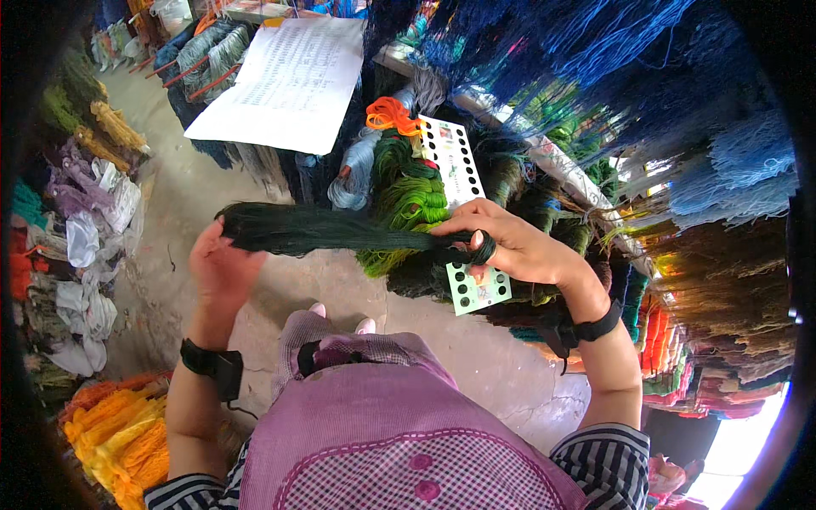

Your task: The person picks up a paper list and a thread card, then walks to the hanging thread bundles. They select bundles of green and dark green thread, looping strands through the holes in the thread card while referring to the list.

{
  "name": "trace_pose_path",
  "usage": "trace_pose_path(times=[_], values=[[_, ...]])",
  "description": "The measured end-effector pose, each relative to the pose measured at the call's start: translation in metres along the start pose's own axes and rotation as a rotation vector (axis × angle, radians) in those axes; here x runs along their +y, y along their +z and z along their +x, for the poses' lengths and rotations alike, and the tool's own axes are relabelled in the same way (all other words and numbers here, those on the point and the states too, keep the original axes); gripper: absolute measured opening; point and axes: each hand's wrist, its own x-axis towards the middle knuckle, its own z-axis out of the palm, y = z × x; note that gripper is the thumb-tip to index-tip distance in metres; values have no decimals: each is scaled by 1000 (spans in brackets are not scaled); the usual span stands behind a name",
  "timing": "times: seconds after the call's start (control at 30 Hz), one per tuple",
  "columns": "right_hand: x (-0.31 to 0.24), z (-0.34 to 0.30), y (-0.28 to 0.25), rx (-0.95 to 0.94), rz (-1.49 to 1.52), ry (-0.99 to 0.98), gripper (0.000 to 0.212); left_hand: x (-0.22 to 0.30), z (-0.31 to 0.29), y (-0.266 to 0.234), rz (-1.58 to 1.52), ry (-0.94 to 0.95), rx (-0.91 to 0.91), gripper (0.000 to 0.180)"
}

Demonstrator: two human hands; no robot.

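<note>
A dark green, almost black skein of yarn (331, 229) is stretched level in front of my body. My right hand (523, 242) grips its narrow end, where the strands wrap around the fingers. My left hand (225, 270) holds up the wider left end, with its fingers partly hidden behind the yarn. Just beyond the right hand hang bright green skeins (418, 204). A white card with black holes (455, 157) stands behind that hand, and another punched card (478, 293) shows just below it.
A printed paper sheet (293, 81) lies over hanging skeins at the far side. Blue yarn (612, 42) and brown yarn (714, 272) crowd racks on the right. Orange-yellow yarn (123, 442) is piled at lower left. An orange bundle (391, 115) hangs near the sheet.
</note>
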Motion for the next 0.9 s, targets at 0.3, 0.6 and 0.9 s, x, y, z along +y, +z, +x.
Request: trace_pose_path(times=[0.3,0.6,0.9], values=[[-11,0,12,285,364,158,18,-44,2,49,963,90,-354,20],[-6,3,25,341,458,103,22,-110,17,113,504,-118,-410,29],[-17,17,34,335,-156,233,19,-88,7,117,947,108,-496,42]])
